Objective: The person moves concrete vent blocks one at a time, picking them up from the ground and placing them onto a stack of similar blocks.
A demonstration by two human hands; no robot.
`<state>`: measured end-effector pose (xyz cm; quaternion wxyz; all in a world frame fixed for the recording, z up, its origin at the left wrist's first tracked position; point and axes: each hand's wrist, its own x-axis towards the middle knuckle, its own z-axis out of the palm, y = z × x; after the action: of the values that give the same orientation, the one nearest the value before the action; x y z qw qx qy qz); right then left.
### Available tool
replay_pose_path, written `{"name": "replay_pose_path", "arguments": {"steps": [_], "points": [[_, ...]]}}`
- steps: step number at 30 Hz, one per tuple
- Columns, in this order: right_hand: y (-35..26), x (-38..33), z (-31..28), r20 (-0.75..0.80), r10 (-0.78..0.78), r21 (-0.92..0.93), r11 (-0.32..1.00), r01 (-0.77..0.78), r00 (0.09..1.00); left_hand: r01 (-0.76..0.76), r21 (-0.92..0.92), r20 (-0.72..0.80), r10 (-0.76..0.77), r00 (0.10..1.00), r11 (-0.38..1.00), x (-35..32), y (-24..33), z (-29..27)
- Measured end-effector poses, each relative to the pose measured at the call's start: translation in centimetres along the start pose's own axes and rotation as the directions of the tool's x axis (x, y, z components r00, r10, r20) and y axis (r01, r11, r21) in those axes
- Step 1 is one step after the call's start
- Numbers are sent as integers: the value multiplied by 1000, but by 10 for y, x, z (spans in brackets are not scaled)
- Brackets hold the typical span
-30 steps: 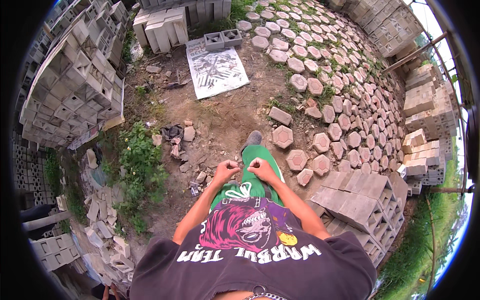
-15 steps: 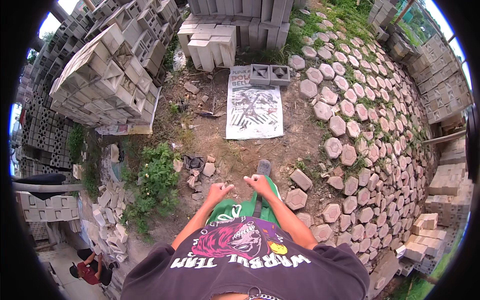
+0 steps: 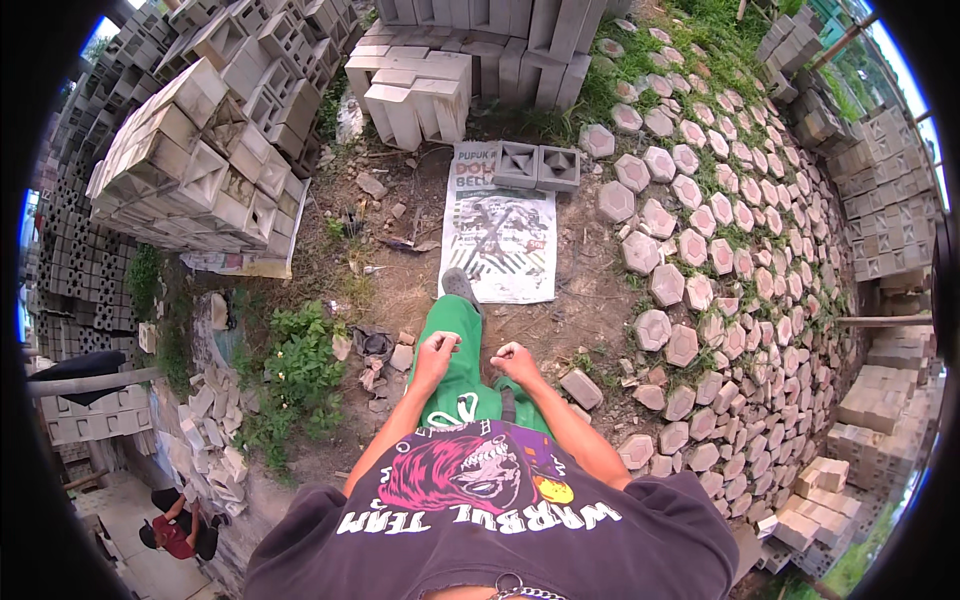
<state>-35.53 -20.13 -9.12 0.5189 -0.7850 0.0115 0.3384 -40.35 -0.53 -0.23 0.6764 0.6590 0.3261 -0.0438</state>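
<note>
My left hand (image 3: 437,354) hangs in front of my left thigh, its fingers curled into a loose fist. Level with it, a little to the right, is my right hand (image 3: 514,363), also curled, beside the right leg of my green trousers (image 3: 452,322). Nothing shows in either hand. Ahead of them a flat white printed sack (image 3: 500,255) lies on the dirt. Two grey hollow concrete blocks (image 3: 537,167) sit side by side at its far right corner. My left foot is at the sack's near left edge.
Stacked blocks (image 3: 190,165) rise at the left, with more blocks (image 3: 418,95) behind the sack. Hexagonal pavers (image 3: 665,285) spread over the ground to the right. A leafy bush (image 3: 300,375) and rubble stand at the left. At the lower left another person (image 3: 178,530) crouches.
I have stepped forward with my left leg, and the foot now reaches the sack. The right foot has dropped out of sight. Both hands have swung slightly and stay curled.
</note>
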Motion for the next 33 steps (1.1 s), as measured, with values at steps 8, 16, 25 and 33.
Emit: {"name": "replay_pose_path", "arguments": {"steps": [8,16,25,33], "points": [[-57,123,-58,-66,126,-5,992,-126,990,-100,80,154,86,984,992,172,97,20],[-139,211,-62,-174,259,-202,935,-292,950,-124,93,241,98,966,988,322,238,-1],[-226,254,-95,-545,73,-46,992,-117,835,-50,198,331,-18,943,979,432,280,13],[-258,359,-151,-465,70,-49,993,-105,882,3,268,450,-128,884,964,454,302,75]]}}
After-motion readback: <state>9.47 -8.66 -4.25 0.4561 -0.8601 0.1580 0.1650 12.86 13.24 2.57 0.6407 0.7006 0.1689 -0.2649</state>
